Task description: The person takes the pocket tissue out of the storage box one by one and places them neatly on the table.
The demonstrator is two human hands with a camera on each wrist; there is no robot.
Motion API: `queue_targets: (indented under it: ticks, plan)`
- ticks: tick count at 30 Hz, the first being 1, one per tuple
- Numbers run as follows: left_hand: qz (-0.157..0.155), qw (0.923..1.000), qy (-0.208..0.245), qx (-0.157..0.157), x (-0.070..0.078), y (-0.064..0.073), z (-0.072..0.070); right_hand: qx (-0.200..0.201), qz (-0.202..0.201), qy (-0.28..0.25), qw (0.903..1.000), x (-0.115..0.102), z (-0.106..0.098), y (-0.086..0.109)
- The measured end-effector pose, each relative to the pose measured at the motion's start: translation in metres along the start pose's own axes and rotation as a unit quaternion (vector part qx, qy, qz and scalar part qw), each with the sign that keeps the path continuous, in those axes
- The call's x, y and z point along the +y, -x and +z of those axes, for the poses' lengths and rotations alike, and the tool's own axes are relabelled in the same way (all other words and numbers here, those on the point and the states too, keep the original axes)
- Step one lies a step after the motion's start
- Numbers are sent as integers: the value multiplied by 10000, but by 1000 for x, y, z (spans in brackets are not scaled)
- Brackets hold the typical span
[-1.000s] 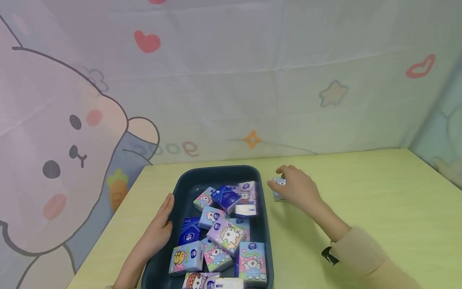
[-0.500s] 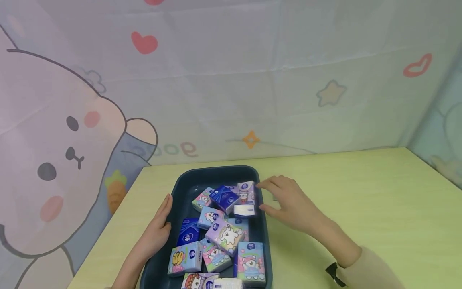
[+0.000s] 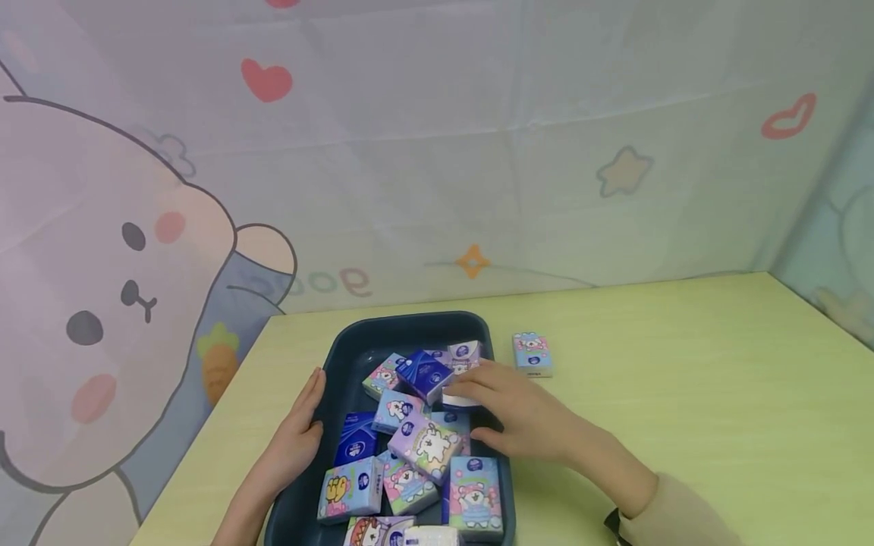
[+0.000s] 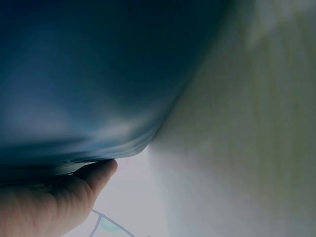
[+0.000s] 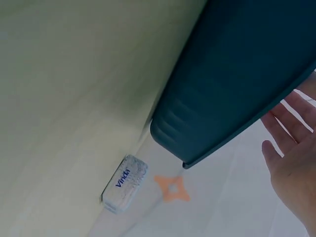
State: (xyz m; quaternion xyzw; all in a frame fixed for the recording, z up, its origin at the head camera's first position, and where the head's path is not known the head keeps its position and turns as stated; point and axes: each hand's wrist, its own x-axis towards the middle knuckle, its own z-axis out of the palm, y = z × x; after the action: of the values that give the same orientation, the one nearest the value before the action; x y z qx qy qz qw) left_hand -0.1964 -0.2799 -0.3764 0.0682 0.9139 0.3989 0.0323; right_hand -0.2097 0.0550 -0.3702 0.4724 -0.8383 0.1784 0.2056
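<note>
A dark teal bin [image 3: 392, 324] holds several small tissue packs in printed wrappers. My left hand [image 3: 295, 436] rests along the bin's left rim with straight fingers; the left wrist view shows the thumb [image 4: 96, 180] against the outer wall. Over the right rim, my right hand [image 3: 522, 413] reaches in with its fingers spread, partly covering a white-ended tissue pack [image 3: 456, 399]. Its fingertips lie close beside a dark blue pack [image 3: 425, 375]. A lilac pack with a white cartoon animal [image 3: 429, 446] lies on top of the pile, left of the right thumb.
One blue-and-pink tissue pack [image 3: 532, 355] lies on the pale yellow table [image 3: 690, 394], just outside the bin's far right corner. The right wrist view shows its end marked Vinda [image 5: 125, 183]. A printed cloth backdrop [image 3: 423, 189] hangs behind the table's far edge.
My right hand has left the tissue pack on the table and moved left and nearer, over the rim into the bin. That pack is uncovered now. My left hand has stayed at the rim.
</note>
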Motion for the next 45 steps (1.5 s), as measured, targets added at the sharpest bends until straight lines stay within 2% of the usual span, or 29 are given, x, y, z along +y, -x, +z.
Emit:
queue_targets:
  ticks: [7,16,20,25,30,36,40,45]
  plan:
    - [-25,10000,33,27,0,0,1,-289,-263,-298,9988,-2,13,-5]
    - [-21,10000,88,8,0,0,0,-1387,-14,-600,9885,-6,13,-14]
    - [-41,10000,48,30,0,-1,0,-1680,-164,-909,9815,-2,15,-19]
    - [-23,10000,28,49,-1,0,-1,-1803,-520,-1267,9740,5,19,-26]
    - [-31,10000,-14,82,-3,-1,-3,-2016,-914,-1092,9691,6,19,-35]
    - [27,10000,31,79,-4,0,-3,-2341,-1170,-634,9631,4,22,-44]
    - [40,9999,71,59,-4,0,-3,-2426,-1115,-414,9628,3,23,-46]
    - [-47,10000,2,86,-3,-1,-3,-2494,-832,-359,9641,2,24,-46]
